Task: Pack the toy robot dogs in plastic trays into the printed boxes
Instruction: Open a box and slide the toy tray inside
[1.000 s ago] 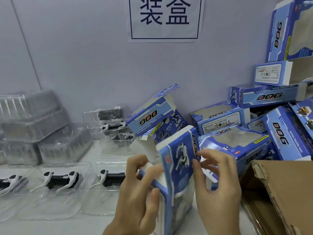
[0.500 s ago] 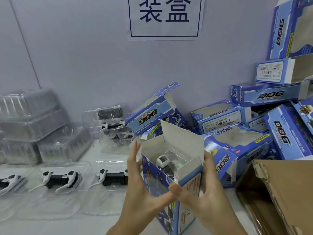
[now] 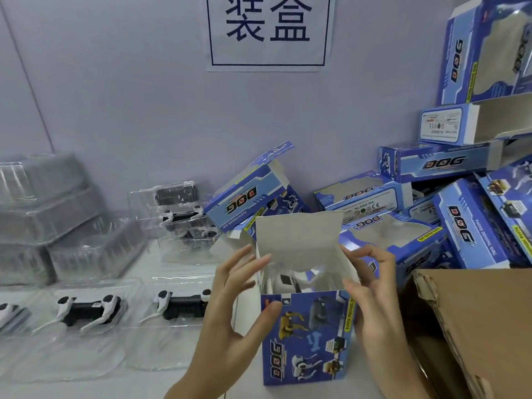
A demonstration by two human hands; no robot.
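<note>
The printed box (image 3: 306,335) stands upright at lower centre of the frame, between my two hands, with its top open and the big lid flap (image 3: 298,240) raised toward the wall. My left hand (image 3: 233,309) grips its left side, thumb pressed on the printed front near the top corner, fingers reaching up to the left edge of the opening. My right hand (image 3: 371,295) holds the right side, fingers curled over the upper right edge by the side flap. Inside the opening I can see a white part of a toy robot dog (image 3: 288,282) sitting low in the box; its tray I cannot make out clearly.

At lower left of the frame, clear plastic trays (image 3: 95,341) lie flat on the white table (image 3: 57,390), each holding a black-and-white dog (image 3: 86,311). Behind them, at middle left, more clear trays are stacked (image 3: 43,203), blurred. At centre, another box (image 3: 247,194) tilts with its lid open, and to the right a heap of blue boxes (image 3: 466,226) piles against the wall. A brown carton (image 3: 475,312) fills the lower right corner, just beside my right hand. A paper sign (image 3: 269,30) hangs at top centre.
</note>
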